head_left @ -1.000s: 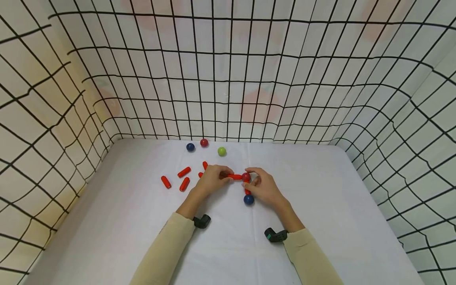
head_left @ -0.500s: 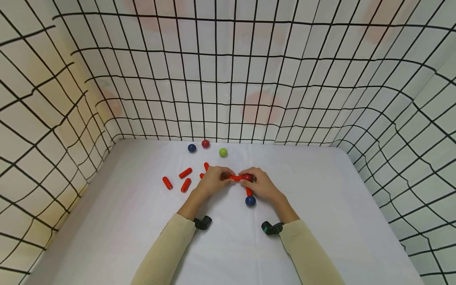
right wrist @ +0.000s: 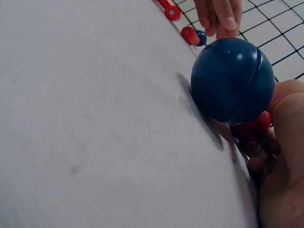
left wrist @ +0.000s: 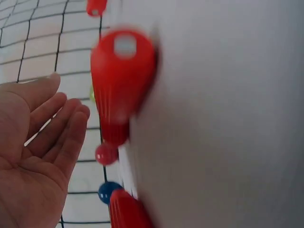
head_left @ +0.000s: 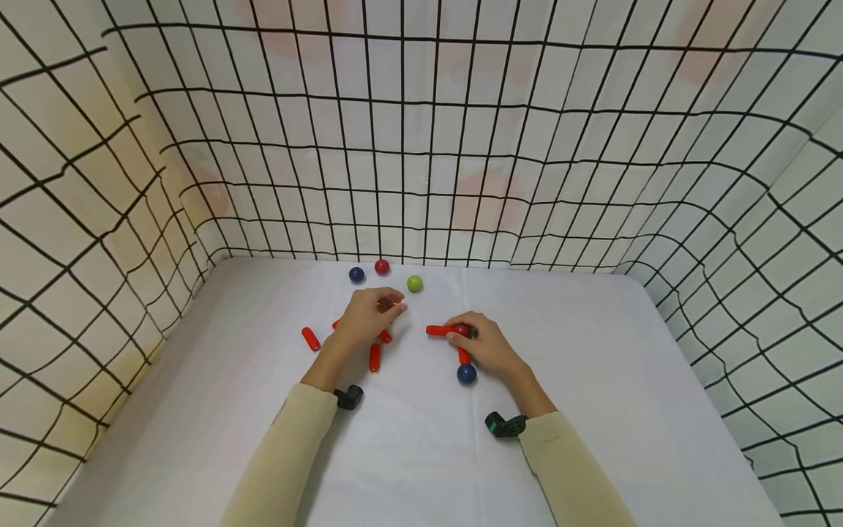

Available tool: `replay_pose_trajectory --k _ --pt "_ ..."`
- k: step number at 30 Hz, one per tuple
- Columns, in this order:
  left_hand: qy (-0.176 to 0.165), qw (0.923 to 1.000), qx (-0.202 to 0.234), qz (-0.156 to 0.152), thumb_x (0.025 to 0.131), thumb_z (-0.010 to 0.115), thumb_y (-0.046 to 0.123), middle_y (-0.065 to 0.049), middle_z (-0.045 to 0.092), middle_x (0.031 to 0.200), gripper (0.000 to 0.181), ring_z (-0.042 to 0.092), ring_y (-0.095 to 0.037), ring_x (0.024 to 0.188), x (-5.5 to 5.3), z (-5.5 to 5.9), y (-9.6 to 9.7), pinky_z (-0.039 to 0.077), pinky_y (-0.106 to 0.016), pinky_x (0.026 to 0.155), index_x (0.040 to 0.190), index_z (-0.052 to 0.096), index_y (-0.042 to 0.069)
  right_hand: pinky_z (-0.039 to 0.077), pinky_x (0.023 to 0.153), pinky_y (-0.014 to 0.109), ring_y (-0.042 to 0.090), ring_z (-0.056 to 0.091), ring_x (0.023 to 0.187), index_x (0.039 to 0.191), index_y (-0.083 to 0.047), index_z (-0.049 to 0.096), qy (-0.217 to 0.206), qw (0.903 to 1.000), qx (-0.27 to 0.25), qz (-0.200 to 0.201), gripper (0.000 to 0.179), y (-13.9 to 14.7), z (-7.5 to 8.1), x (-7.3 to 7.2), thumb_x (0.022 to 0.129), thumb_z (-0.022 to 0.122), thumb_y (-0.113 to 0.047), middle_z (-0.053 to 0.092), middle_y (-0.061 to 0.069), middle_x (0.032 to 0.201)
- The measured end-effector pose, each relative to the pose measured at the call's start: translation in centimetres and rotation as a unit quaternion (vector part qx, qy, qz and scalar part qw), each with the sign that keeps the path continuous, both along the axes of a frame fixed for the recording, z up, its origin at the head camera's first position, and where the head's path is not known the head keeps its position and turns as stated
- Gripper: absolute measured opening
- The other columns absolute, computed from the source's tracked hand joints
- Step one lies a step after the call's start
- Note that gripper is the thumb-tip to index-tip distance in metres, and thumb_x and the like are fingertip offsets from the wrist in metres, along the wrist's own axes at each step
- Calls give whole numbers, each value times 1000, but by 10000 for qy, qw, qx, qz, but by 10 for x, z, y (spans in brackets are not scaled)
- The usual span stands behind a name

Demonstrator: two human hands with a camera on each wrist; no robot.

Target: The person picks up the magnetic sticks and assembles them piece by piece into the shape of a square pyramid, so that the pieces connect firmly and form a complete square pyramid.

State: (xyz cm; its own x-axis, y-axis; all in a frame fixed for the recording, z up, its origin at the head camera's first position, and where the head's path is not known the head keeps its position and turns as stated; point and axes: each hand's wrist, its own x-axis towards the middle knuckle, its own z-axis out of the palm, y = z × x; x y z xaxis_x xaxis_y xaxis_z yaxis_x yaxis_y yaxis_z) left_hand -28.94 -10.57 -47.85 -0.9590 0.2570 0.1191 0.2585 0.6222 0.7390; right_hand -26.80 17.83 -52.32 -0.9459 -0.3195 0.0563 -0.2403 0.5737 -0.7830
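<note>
My right hand [head_left: 487, 342] grips a red ball [head_left: 462, 331], which its fingers partly cover. One red magnetic rod [head_left: 437, 330] extends left from this ball, and a second red rod [head_left: 464, 356] leads down to a blue ball [head_left: 466, 374]. The blue ball [right wrist: 232, 80] looms large in the right wrist view. To the left, my left hand [head_left: 369, 316] is above loose red rods and holds nothing. Its fingers look loosely extended in the left wrist view, beside a red rod [left wrist: 121, 80] with a metal spot at its end. The hand hides part of the rods below it.
Loose red rods lie around the left hand, one [head_left: 311, 338] farther left and one [head_left: 375, 357] nearer. At the back stand a blue ball [head_left: 356, 274], a red ball [head_left: 382, 267] and a green ball [head_left: 414, 283]. Black wire mesh [head_left: 428, 146] borders the white table [head_left: 593, 351].
My left hand has let go of the rod joined to the red ball and moved left over the loose rods. A loose rod now lies nearer. My right hand has closed around the red ball.
</note>
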Motion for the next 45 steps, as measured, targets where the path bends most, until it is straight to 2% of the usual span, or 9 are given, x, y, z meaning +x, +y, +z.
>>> replay_pose_trajectory --k 5,10,15,18,25,30,36,40,45 --pt "-91 9993 -161 312 99 70 31 -6 72 121 39 68 -27 114 -13 6 -22 57 -43 100 131 68 9 46 93 38 23 56 109 120 -21 73 107 9999 -107 -31 26 0 1 2 97 72 -30 68 2 123" --pt "107 9977 -308 594 99 69 27 -14 67 132 41 63 -34 121 -29 10 -42 54 -48 104 135 65 7 46 92 38 24 55 107 120 -19 73 158 9997 -165 -14 25 0 -1 3 97 73 -27 68 4 121" --pt "258 9946 -466 887 98 71 26 -17 62 137 43 58 -37 125 -43 10 -58 50 -51 108 136 64 6 47 91 37 23 55 106 119 -19 73 211 9996 -189 -42 24 0 -3 2 96 73 -26 68 4 118" --pt "220 9921 -594 1086 97 72 26 -18 55 146 45 50 -39 136 -49 7 -66 43 -55 115 138 63 8 46 86 37 23 54 103 120 -19 73 213 9996 -199 -32 25 -1 -3 2 96 73 -28 67 3 116" --pt "-194 9885 -1103 1018 97 70 25 -17 42 160 58 35 -41 150 -57 -1 -73 30 -57 123 151 52 15 46 87 35 22 55 102 118 -20 74 217 9995 -212 -95 23 0 -2 3 96 74 -26 68 3 117" --pt "-354 9882 -989 1112 99 69 23 -18 47 157 55 42 -39 145 -57 -2 -71 35 -56 121 150 50 15 46 88 35 22 55 104 119 -19 74 215 9996 -171 -62 24 1 -2 3 96 73 -26 68 4 118" --pt "-401 9889 -570 1312 100 67 30 -17 58 142 46 56 -33 115 -57 -2 -66 50 -50 107 140 52 11 46 84 34 22 55 101 118 -22 74 187 9995 -250 -104 24 2 -4 2 95 75 -28 68 1 117" --pt "-375 9882 -383 1437 100 68 27 -17 59 141 44 57 -32 114 -57 -5 -64 51 -48 105 136 50 8 46 85 35 22 55 103 118 -23 74 169 9993 -307 -95 24 2 -3 2 95 75 -29 68 1 118" --pt "-259 9898 -415 1339 100 68 23 -17 57 136 53 58 -32 115 -57 -7 -62 52 -48 106 146 48 7 45 82 36 23 54 98 117 -22 74 200 9992 -328 -84 22 3 -4 2 95 75 -26 68 2 116"
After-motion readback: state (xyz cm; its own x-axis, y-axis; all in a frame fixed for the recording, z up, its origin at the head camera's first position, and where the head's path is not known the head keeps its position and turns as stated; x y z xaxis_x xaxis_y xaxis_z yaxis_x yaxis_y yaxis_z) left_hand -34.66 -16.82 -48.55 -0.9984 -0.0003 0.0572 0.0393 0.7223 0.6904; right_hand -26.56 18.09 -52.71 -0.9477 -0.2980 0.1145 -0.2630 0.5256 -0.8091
